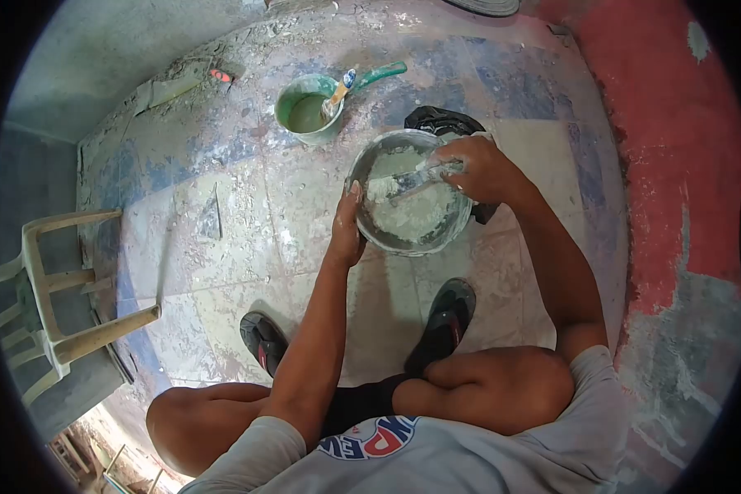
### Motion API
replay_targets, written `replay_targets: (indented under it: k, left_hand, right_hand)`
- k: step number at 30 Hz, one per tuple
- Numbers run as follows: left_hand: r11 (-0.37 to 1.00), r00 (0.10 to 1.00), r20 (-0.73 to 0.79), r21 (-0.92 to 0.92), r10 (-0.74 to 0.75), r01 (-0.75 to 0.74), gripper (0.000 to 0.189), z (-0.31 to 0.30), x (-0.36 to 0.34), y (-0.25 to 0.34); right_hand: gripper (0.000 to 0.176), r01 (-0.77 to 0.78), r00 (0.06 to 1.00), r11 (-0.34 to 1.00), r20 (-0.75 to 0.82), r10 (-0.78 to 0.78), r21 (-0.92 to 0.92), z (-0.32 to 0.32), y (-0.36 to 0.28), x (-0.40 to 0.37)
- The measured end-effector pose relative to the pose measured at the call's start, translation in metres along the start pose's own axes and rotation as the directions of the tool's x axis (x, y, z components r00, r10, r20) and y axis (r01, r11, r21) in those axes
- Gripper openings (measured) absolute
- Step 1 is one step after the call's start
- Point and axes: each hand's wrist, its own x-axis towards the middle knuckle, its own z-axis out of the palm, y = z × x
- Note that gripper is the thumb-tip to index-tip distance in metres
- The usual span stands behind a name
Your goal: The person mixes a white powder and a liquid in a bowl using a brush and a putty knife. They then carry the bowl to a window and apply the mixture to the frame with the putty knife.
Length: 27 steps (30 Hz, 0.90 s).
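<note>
A round bowl (372, 233) of pale, wet plaster-like paste stands in front of me, its walls smeared with the same mix. My left hand (348, 224) is closed on the bowl's left rim, thumb on top. In my right hand (476, 169), a paste-coated putty knife (407, 180) reaches into the bowl from the right. Its blade lies in the paste, and the fingers hide most of its handle. Beyond the bowl to the left, a green dipper (313, 136) holds murky liquid and a paintbrush (338, 92).
A black plastic bag (445, 120) lies behind the bowl. At far left stands a plastic chair (99, 336). A flat tool with an orange handle (221, 76) and a thin triangular piece (212, 216) lie on the dusty tiled floor. A red wall (667, 148) rises at right.
</note>
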Motion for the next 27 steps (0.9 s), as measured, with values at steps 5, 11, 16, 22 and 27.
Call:
replay_targets:
  k: [5, 11, 16, 22, 27]
  left_hand:
    - [1.0, 0.998, -0.064, 0.029, 0.003, -0.001, 0.057, 0.002, -0.002, 0.004]
    - [0.999, 0.999, -0.016, 0.033, 0.04, -0.039, 0.058, 0.004, -0.003, 0.01]
    - [0.999, 0.998, 0.031, -0.006, 0.046, -0.046, 0.06, 0.0, -0.001, 0.011]
    - [1.0, 1.0, 0.007, -0.01, 0.015, -0.015, 0.06, -0.004, 0.002, 0.011]
    - [1.0, 1.0, -0.017, -0.001, -0.005, 0.005, 0.059, 0.002, -0.003, 0.011]
  right_hand:
    - [0.024, -0.048, 0.997, 0.999, 0.063, 0.047, 0.013, -0.009, -0.006, -0.003]
    - [0.026, -0.048, 0.993, 0.998, 0.105, 0.051, -0.03, -0.008, 0.002, -0.009]
    - [0.027, -0.056, 0.984, 0.995, 0.163, 0.068, -0.077, -0.018, 0.001, -0.011]
    - [0.028, 0.038, 0.985, 0.995, 0.168, -0.022, -0.095, -0.02, 0.001, -0.015]
    - [0.025, -0.237, 0.965, 0.966, 0.14, 0.222, 0.105, -0.024, 0.002, -0.003]
